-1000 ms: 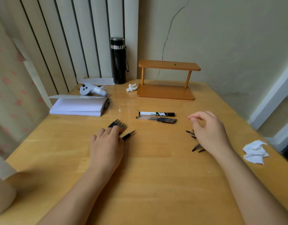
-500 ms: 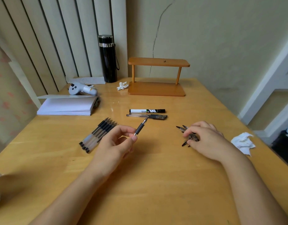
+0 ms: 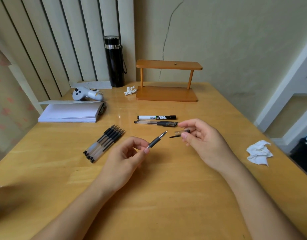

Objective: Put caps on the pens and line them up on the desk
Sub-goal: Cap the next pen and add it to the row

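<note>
My left hand [image 3: 125, 156] pinches an uncapped black-grip pen [image 3: 157, 139], tip aimed up and right. My right hand [image 3: 203, 141] holds a clear pen cap [image 3: 180, 133] with a black clip, its mouth a short gap from the pen tip. Several uncapped pens [image 3: 104, 143] lie side by side on the wooden desk [image 3: 166, 196], left of my left hand. Further back lie a capped clear pen [image 3: 156, 123] and a white marker [image 3: 156, 117], parallel to each other. The remaining loose caps are hidden behind my right hand.
A stack of white paper [image 3: 69, 112], a grey controller [image 3: 87, 94] and a black flask [image 3: 114, 61] stand at the back left. A small wooden shelf [image 3: 168, 82] stands at the back centre. One crumpled tissue [image 3: 259, 152] lies at the right edge, another [image 3: 130, 90] by the shelf.
My left hand picked one pen out of the row and lifted it. My right hand took a cap from the pile on the right and brought it up toward the pen tip.
</note>
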